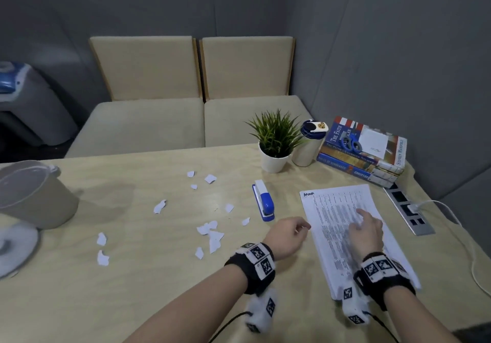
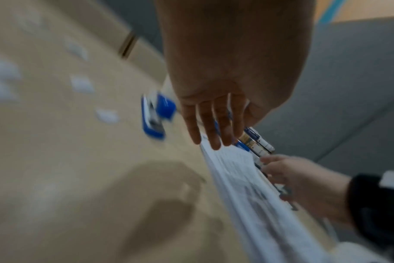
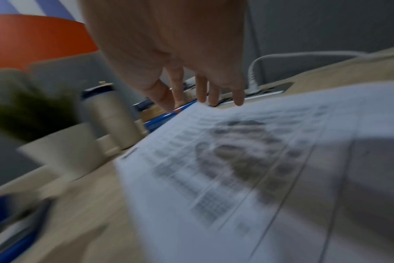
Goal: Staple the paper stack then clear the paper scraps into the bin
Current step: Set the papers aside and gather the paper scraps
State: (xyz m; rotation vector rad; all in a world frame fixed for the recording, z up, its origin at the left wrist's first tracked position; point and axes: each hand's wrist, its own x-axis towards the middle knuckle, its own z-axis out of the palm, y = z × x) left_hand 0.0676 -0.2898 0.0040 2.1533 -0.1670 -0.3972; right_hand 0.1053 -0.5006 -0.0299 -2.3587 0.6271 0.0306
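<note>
A printed paper stack lies on the right part of the wooden table. My right hand hovers just over its middle, fingers spread and straight, casting a shadow on the sheet. My left hand is beside the stack's left edge, its fingers extended and holding nothing. A blue and white stapler lies just beyond the left hand. Several torn white paper scraps are scattered over the table's middle. A grey bin stands at the far left.
A potted plant, a lidded cup and stacked books with scissors on top line the back right. A power strip with a white cable runs along the right edge. A white fan base sits by the bin.
</note>
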